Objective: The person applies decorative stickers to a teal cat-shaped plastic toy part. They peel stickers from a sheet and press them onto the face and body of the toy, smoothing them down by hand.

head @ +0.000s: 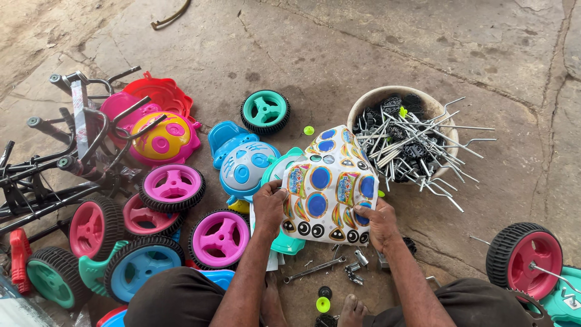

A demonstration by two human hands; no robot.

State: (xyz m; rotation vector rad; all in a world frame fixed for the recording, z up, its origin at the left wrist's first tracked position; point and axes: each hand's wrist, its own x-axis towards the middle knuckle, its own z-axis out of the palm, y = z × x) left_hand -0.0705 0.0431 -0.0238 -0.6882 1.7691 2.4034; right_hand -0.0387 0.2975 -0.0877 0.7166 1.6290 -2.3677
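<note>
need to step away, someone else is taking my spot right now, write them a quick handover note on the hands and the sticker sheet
Left hand pinches the left edge of the sticker sheet; right hand grips its lower right corner.
The sheet is held up above the ground, over a teal plastic part.
Done: sheet is in hand; most stickers look to be on it.
Left: no sticker is seen on the blue face panel beside it.
A spanner and bolts lie below; the bowl of rods sits to the right.
</note>
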